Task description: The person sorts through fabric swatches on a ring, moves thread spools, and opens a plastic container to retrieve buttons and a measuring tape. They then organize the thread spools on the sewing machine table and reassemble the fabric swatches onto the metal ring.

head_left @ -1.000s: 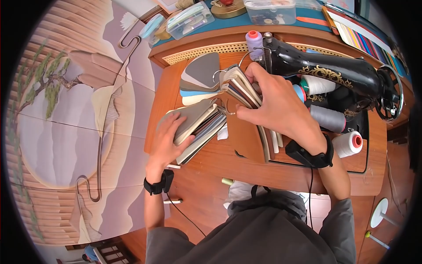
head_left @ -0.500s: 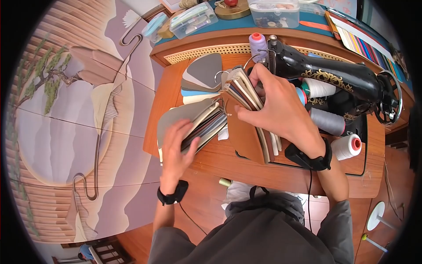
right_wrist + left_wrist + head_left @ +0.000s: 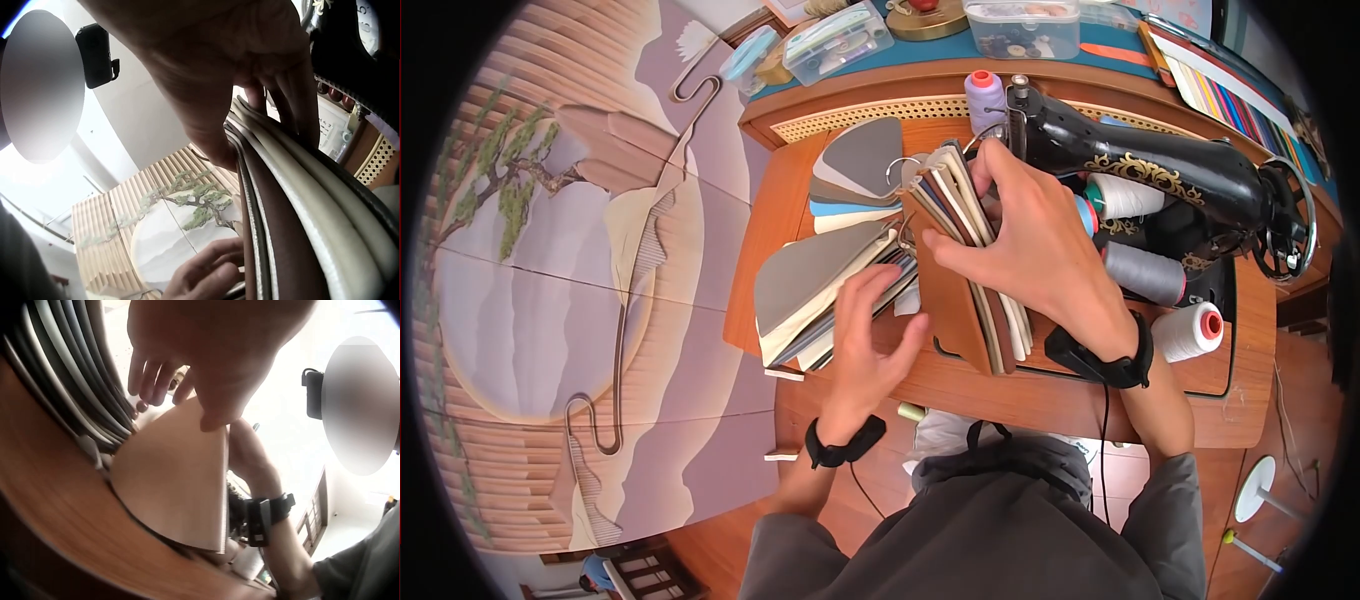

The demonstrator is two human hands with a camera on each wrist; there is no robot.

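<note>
My right hand (image 3: 1045,250) grips a thick bundle of leather swatches (image 3: 950,300) standing on edge, thumb on its brown face and fingers over the far side. In the right wrist view, brown and cream swatch edges (image 3: 284,187) show beneath that hand. My left hand (image 3: 865,345) is beside the bundle's left side, thumb spread from the fairly straight fingers, which overlap the edges of a second swatch stack. That grey-topped stack (image 3: 805,280) lies fanned on the wooden table. Metal rings (image 3: 905,235) join the swatches at their narrow ends.
Another fan of grey, blue and cream swatches (image 3: 860,160) lies behind. To the right stands a black sewing machine (image 3: 1140,150), with a grey thread cone (image 3: 1145,272) and a white thread cone (image 3: 1190,332) nearby. Clear plastic boxes (image 3: 1025,30) line the back shelf.
My left hand has left the top of the grey-topped stack and moved right, toward the brown bundle. The right hand keeps its hold, and the bundle stands slightly more upright.
</note>
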